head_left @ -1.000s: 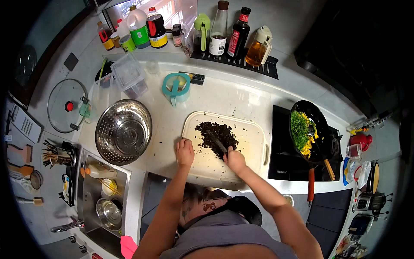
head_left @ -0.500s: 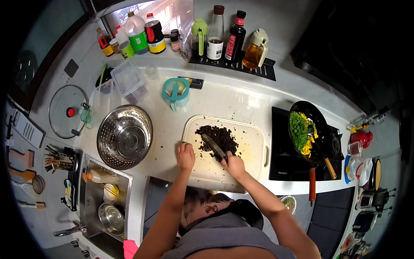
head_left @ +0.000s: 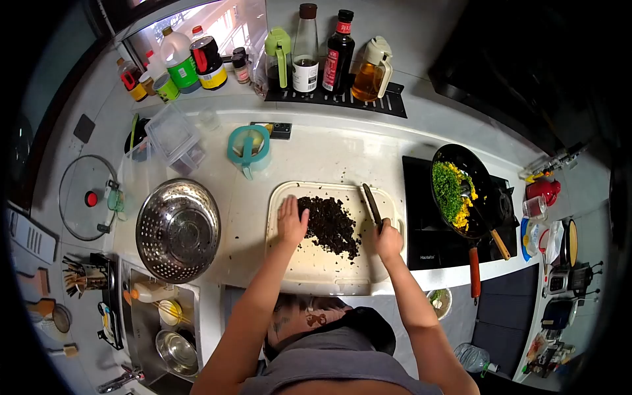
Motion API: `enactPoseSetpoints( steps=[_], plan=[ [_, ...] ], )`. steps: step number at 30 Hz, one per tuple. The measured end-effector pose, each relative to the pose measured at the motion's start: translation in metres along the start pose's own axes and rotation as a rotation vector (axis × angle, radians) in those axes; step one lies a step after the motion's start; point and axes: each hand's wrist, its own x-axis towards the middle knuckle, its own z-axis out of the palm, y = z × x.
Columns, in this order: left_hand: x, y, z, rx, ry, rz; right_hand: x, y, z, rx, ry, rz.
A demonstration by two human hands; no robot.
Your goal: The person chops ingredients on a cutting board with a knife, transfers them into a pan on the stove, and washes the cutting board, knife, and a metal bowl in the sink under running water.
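A pile of finely chopped dark food [head_left: 331,226] lies in the middle of a cream cutting board [head_left: 309,271]. My left hand [head_left: 291,222] is at the left side of the pile, fingers stretched out and lying against its edge. On the right side of the board, my right hand [head_left: 388,242] is closed around the handle of a knife [head_left: 372,205]. The blade points away from me and stands apart from the pile. Loose dark bits are scattered over the board. I cannot make out what the chopped food is.
To the right, a black wok [head_left: 488,197] with chopped greens and yellow egg sits on the stove [head_left: 428,247]. A steel colander [head_left: 209,227] stands on the left, above the sink [head_left: 195,316]. Behind the board are a teal-lidded jug [head_left: 263,157] and several bottles [head_left: 338,56].
The knife has left the pile and moved right, its blade now turned away from me. My left hand has gone from the board's left edge to the pile, fingers extended.
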Motion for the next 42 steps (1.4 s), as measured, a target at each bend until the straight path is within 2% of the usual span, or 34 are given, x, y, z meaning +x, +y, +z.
enactPoseSetpoints(
  steps=[3, 5, 9, 10, 13, 15, 18, 20, 23, 27, 29, 34, 38, 42],
  plan=[
    [-0.002, 0.019, 0.001, -0.141, -0.086, 0.163, 0.007, 0.000, 0.005, -0.072, -0.041, 0.031],
    [-0.004, 0.024, -0.002, -0.365, -0.251, 0.244, 0.011, -0.003, 0.009, -0.054, -0.055, -0.012],
    [-0.010, 0.031, -0.020, -0.610, -0.222, 0.307, 0.018, -0.017, 0.022, 0.043, -0.084, -0.221],
    [-0.010, 0.033, -0.025, -0.600, -0.108, 0.283, 0.021, -0.023, 0.025, 0.057, -0.101, -0.275],
    [-0.011, 0.021, -0.033, -0.640, 0.052, 0.118, 0.028, -0.041, 0.030, 0.059, -0.137, -0.491],
    [-0.017, 0.013, -0.042, -0.648, 0.043, -0.040, 0.027, -0.050, 0.022, -0.014, -0.231, -0.560],
    [-0.026, 0.004, -0.050, -0.591, 0.079, -0.076, 0.014, -0.057, 0.004, -0.018, -0.299, -0.648],
    [-0.035, 0.006, -0.056, -0.547, 0.027, -0.116, 0.001, -0.057, -0.005, -0.006, -0.322, -0.575],
    [-0.053, -0.001, -0.045, -0.240, -0.020, 0.083, -0.015, -0.061, -0.016, 0.006, -0.380, -0.458],
    [-0.063, 0.013, -0.048, -0.197, -0.086, 0.176, -0.029, -0.056, 0.017, 0.085, -0.351, -0.394],
    [-0.064, 0.015, -0.044, -0.176, -0.047, 0.184, -0.037, -0.057, 0.038, 0.105, -0.313, -0.359],
    [-0.066, 0.009, -0.039, -0.152, 0.036, 0.193, -0.028, -0.057, 0.035, 0.186, -0.255, -0.375],
    [-0.066, 0.007, -0.037, -0.176, 0.074, 0.217, -0.028, -0.066, -0.002, 0.187, -0.305, -0.417],
    [-0.067, 0.008, -0.035, -0.159, 0.091, 0.213, -0.042, -0.070, 0.030, 0.055, -0.325, -0.416]
  ],
)
